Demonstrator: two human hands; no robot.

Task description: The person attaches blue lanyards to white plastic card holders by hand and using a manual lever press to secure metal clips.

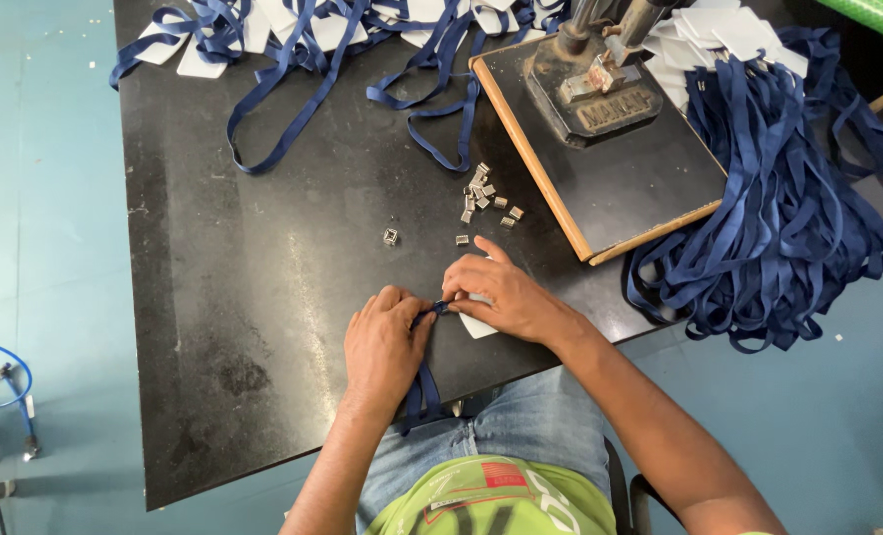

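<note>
Both hands [387, 342] [501, 297] pinching blue strap [423, 386]

Dark scuffed surface [263, 297] carrying loose blue lanyard straps [293, 59] along the far edge, a heap of blue lanyards [768, 228] at right, small metal clips [483, 195], and a wood-edged press board [610, 168].

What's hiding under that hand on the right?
A white card pokes out from under the right hand, lying on the black table. A blue strap runs between both hands. The rest of the card is covered, so its shape can't be told.
</note>
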